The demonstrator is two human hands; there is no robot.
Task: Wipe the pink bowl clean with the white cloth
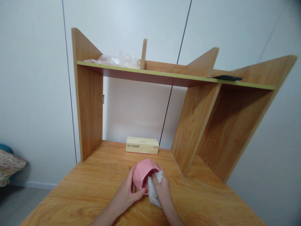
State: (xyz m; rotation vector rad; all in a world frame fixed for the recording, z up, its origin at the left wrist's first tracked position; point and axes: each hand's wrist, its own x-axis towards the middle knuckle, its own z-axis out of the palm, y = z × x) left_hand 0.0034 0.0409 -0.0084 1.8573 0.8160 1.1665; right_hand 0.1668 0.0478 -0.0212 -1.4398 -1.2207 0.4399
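Observation:
A pink faceted bowl [142,170] is tipped on its side above the desk, its opening turned toward my right hand. My left hand [130,188] grips it from the left, with the thumb at the lower rim. My right hand [162,185] has a white cloth or tissue [152,193] bunched in its fingers and reaches into the bowl's opening. Part of the cloth hangs below the rim. The fingertips inside the bowl are hidden.
A cream box [142,146] with printed lettering lies on the wooden desk [94,185] behind the bowl. Upright panels [90,110] carry a shelf [164,77] with a clear plastic bag [117,60] and a dark flat object [227,78]. Patterned fabric [10,166] shows at far left.

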